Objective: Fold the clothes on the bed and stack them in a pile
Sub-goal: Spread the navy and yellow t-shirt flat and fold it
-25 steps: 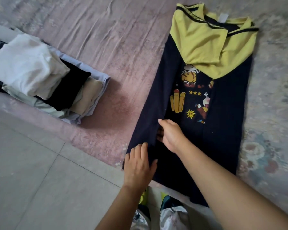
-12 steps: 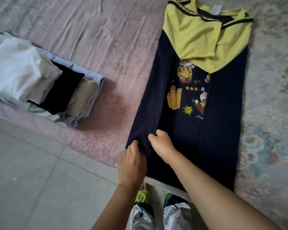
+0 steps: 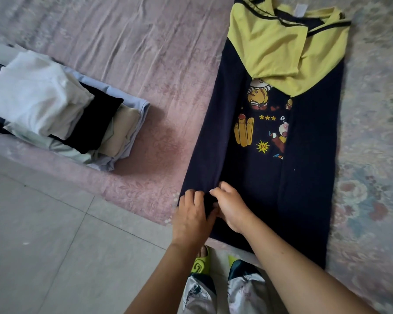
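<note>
Navy cotton with yellow sleeves and a cartoon print, the long t-shirt (image 3: 268, 137) is lying flat on the pink crinkled bedsheet (image 3: 145, 53), both sides already folded inward and the sleeves crossing over its chest. At the shirt's lower left corner, by the bed's edge, the left hand (image 3: 192, 219) is curling its fingers over the folded side panel and gripping the fabric. Touching it on the shirt's inner side, the right hand (image 3: 230, 208) is pinching the same fold with bent fingers, knuckles raised. Well to the left of the shirt, a pile of folded clothes (image 3: 61, 114) is resting on the sheet, white on top, then black, beige and pale blue layers beneath. Below the shirt's hem, a green slipper (image 3: 200, 265) is standing on the grey tiled floor (image 3: 55, 245).
</note>
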A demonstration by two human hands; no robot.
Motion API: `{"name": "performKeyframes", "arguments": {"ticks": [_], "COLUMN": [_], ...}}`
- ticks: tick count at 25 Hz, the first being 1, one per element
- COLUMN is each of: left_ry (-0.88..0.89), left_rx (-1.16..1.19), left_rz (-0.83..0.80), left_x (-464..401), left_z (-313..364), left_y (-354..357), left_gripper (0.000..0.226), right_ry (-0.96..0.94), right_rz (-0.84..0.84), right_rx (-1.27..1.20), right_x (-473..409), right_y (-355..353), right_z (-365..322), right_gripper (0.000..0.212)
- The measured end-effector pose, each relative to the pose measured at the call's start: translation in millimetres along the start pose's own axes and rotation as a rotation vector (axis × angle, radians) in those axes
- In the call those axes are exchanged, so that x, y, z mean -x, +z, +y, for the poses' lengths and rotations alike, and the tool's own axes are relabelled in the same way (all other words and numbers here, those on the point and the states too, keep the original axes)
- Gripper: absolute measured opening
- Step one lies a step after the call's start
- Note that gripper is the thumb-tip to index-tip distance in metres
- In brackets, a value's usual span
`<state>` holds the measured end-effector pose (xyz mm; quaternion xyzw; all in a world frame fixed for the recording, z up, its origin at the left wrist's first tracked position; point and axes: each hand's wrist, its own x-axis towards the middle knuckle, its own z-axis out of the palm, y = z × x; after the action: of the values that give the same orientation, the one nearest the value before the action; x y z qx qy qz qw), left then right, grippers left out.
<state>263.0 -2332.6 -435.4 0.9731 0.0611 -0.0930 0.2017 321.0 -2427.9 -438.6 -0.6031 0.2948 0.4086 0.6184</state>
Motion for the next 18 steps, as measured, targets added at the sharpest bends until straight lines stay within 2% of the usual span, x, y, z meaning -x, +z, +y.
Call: {"name": "performKeyframes", "arguments": {"ticks": [1,2,5,6,8,9,11,12,14,15,16,18], "left_ry": [0.021,0.038,0.091,0.113,0.163,0.152,0.078,0.105,0.300,0.375,0.461,0.602], "left_rx": [-0.035,-0.077,-0.140,-0.170,-0.284,-0.334,-0.418,-0.438,-0.384,-0.350,-0.371,-0.508], "left_rz": [0.027,0.040,-0.017,-0.096,-0.361,-0.561,-0.804,-0.791,-0.421,-0.333,-0.314,-0.385], "left_x": [0.7,2.2,13.6,18.1,20.1,20.0,15.2,10.8,3.5,2.2,2.2,1.2], "left_z": [2.2,3.8,3.7,3.5,4.6,4.7,1.1,1.8,-2.9,-8.9,-18.5,-50.7], "left_y": [-1.0,-3.0,-0.6,0.5,-4.2,-5.7,-3.9,-9.3,-10.9,-6.7,-0.2,15.6], "left_gripper": [0.030,0.032,0.058,0.064,0.069,0.068,0.065,0.057,0.044,0.053,0.071,0.113], "right_ry": [0.008,0.006,0.009,0.012,-0.017,-0.022,-0.013,-0.132,-0.517,-0.671,-0.734,-0.643], "right_rz": [-0.024,-0.036,-0.013,0.051,0.231,0.269,0.272,0.343,0.576,0.669,0.723,0.748], "right_rx": [-0.003,-0.007,-0.050,0.001,0.313,0.478,0.827,1.047,1.400,1.462,1.464,1.440], "right_x": [-0.6,-0.7,0.4,1.1,-5.1,-7.3,-4.6,-1.0,8.2,11.3,15.3,24.5], "right_y": [-1.1,-1.4,-1.8,-2.6,-10.3,-13.9,-15.8,-17.2,-30.4,-43.1,-58.8,-97.5], "right_z": [0.2,0.4,12.5,16.6,23.3,23.6,22.0,22.7,35.0,44.4,54.7,85.5], "right_gripper": [0.007,0.005,0.015,0.022,0.033,0.033,0.027,0.025,0.032,0.036,0.040,0.050]}}
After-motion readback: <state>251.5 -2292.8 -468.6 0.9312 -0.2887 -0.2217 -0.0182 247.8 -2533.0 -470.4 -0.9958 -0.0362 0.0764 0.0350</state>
